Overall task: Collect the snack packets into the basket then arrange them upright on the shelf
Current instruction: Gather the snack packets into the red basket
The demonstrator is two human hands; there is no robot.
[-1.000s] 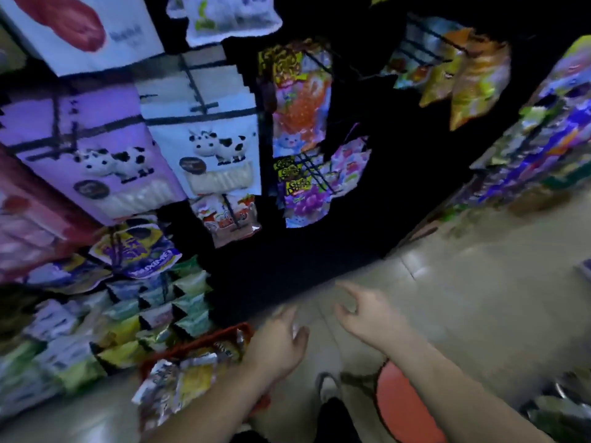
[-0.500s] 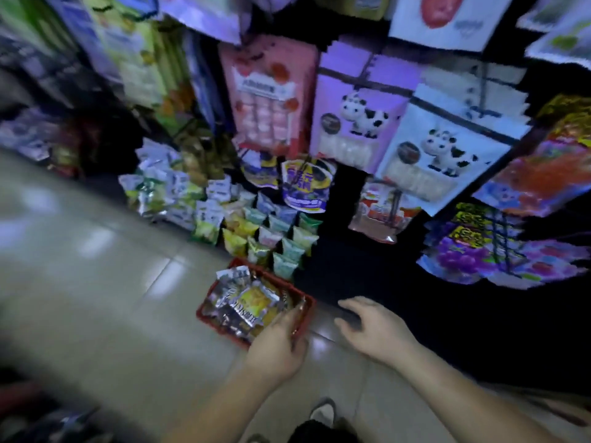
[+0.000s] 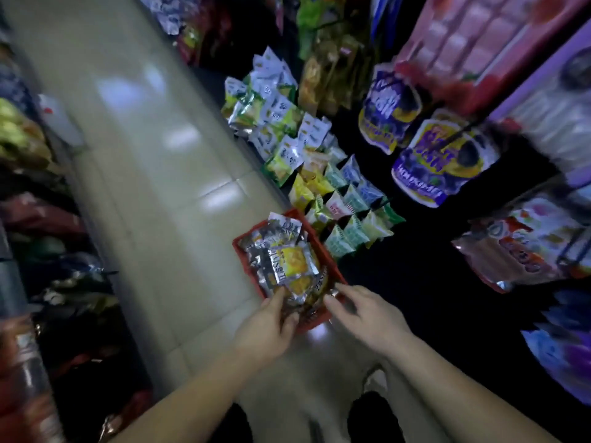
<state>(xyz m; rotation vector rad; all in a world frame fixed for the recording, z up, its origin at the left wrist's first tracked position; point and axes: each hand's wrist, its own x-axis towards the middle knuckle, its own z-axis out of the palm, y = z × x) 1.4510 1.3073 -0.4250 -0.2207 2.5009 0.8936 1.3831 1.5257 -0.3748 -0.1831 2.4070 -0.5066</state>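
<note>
Snack packets (image 3: 289,266), silver with yellow panels, are piled inside a red basket (image 3: 332,266) that is set on the tiled floor (image 3: 153,155), just beside the bottom shelf (image 3: 415,266). The left hand (image 3: 265,330) is placed at the basket's near edge, its thumb and fingers curled over the rim and touching the nearest packet; whether this grip is clamped on the packet or only on the rim cannot be told. The right hand (image 3: 367,311) is held over the near right corner, its fingers spread apart and reaching toward the packets, with nothing clamped. Small green, yellow and blue packets (image 3: 345,215) are stood upright in rows on the shelf just beyond the basket. Purple bags (image 3: 444,161) are hung above them.
</note>
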